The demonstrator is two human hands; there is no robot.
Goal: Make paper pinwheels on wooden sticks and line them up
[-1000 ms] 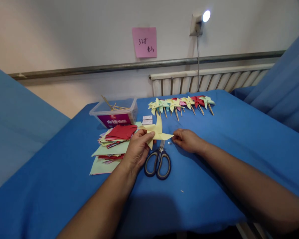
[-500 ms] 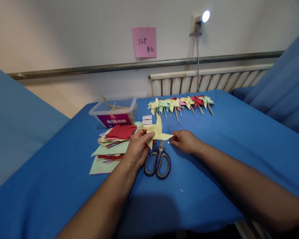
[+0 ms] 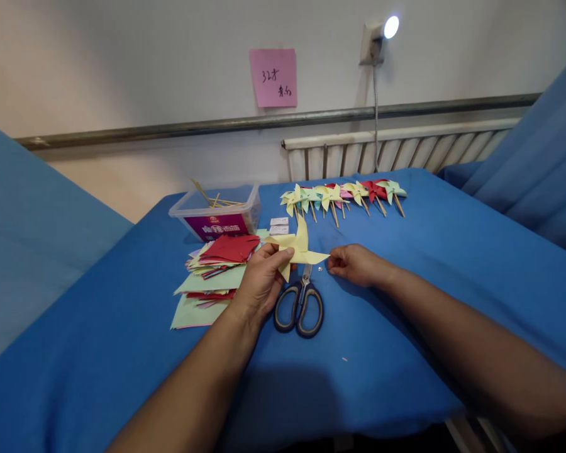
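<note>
Pale wall [image 3: 146,56] w/ metal pipe [image 3: 170,131] across. Abv pipe: pink note [image 3: 273,78], socket [image 3: 368,44], lit lamp [image 3: 391,27]; cord [image 3: 376,88] hangs past pipe. Below pipe: white radiator [image 3: 405,134], blue-covered table [image 3: 443,239]. Blue cloth [image 3: 23,239] nr pipe's L end, curtain [image 3: 542,151] nr R.

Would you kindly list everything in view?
Cloth: 1, blue, beneath items
Scissors: 1, dark-handled, front centre
Loose pinwheel: 1, yellow, above scissors
Paper sheets: many, mixed colours, left of scissors
Tub: 1, clear, behind sheets
Sticks: several, tan, in tub
Boxes: 2, white, right of tub
Pinwheel row: uncounted, mixed colours, back, right of boxes
Bits: 2, pale, right of scissors
Wall: 1, whitish, back
Note: 1, pink, on wall
Rail: 1, grey, on wall
Radiator: 1, white, below rail
Outlet: 1, white, upper right
Light: 1, white, at outlet
Cable: 1, grey, below outlet
Hangings: 2, blue, both sides
Left hand: 1, bare, holding loose pinwheel
Right hand: 1, bare, beside loose pinwheel
</note>
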